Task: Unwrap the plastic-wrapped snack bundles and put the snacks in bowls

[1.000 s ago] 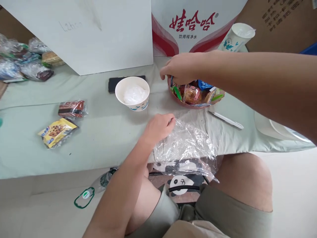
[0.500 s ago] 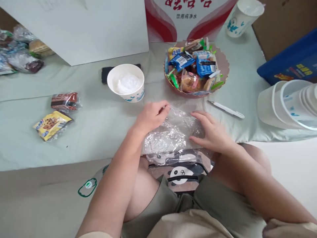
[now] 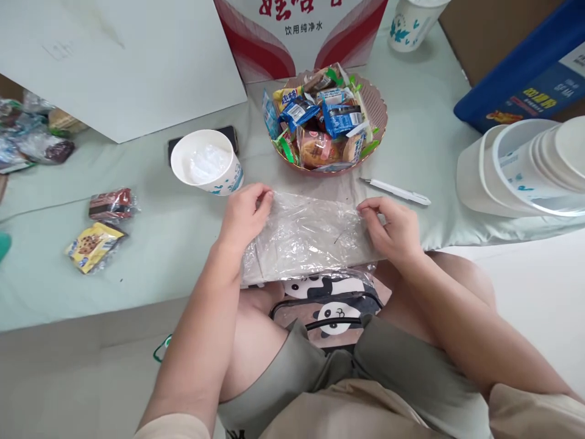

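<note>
A clear plastic bag [image 3: 311, 235] is stretched flat between my two hands at the table's front edge. My left hand [image 3: 247, 213] pinches its upper left corner between thumb and fingers. At the upper right corner, my right hand [image 3: 390, 228] pinches it the same way. The bag's lower part hangs over the edge above a panda-print bag [image 3: 336, 317] between my knees. Just beyond my left hand stands a paper cup [image 3: 205, 161] with crumpled clear plastic inside. A white pen [image 3: 397, 191] lies beyond my right hand.
A bowl [image 3: 377, 116] heaped with wrapped snacks stands ahead. Two snack packets, one red [image 3: 111, 204] and one yellow [image 3: 94, 247], lie left. A phone [image 3: 231, 139] is behind the cup. White tubs [image 3: 478, 171] with stacked paper cups stand right; boxes [image 3: 137, 67] line the back.
My right hand has closed on the bag's right corner, and the bag is now spread wider and flatter. The view has shifted slightly to the right.
</note>
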Demonstrator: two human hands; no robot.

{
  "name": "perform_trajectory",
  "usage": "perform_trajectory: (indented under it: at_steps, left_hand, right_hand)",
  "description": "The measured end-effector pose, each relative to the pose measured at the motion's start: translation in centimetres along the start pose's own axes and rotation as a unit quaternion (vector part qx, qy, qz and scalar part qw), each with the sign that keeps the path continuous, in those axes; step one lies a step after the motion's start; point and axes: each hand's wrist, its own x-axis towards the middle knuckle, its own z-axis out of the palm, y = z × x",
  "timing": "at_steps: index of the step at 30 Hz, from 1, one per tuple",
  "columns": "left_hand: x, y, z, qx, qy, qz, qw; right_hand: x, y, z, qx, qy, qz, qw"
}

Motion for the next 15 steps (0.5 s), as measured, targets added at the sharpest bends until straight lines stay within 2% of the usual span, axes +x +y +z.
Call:
perform_trajectory:
  at_steps: [2, 4, 7, 11, 15]
  left_hand:
    - [0.1, 0.0, 0.1, -0.007, 0.008, -0.016, 1.0]
    - [0.2, 0.0, 0.1, -0.01, 0.003, -0.023, 1.0]
    - [0.4, -0.2, 0.1, -0.023, -0.014, -0.022, 0.999]
    - [0.4, -0.2, 0.0, -0.039, -0.029, -0.022, 0.999]
    - [0.1, 0.3, -0.4, -0.035, -0.022, -0.025, 0.999]
  right_hand:
    - [0.0, 0.1, -0.4, 0.031, 0.023, 0.007, 0.999]
    - [0.1, 0.4, -0.9, 0.054, 0.016, -0.029, 0.998]
    - [0.5, 0.9, -1.3, 0.016, -0.049, -0.104, 0.993]
    - [1.1, 1.2, -0.8, 0.0, -0.113, -0.147, 0.983]
    - [1.1, 1.2, -1.0, 0.039, -0.057, -0.125, 0.99]
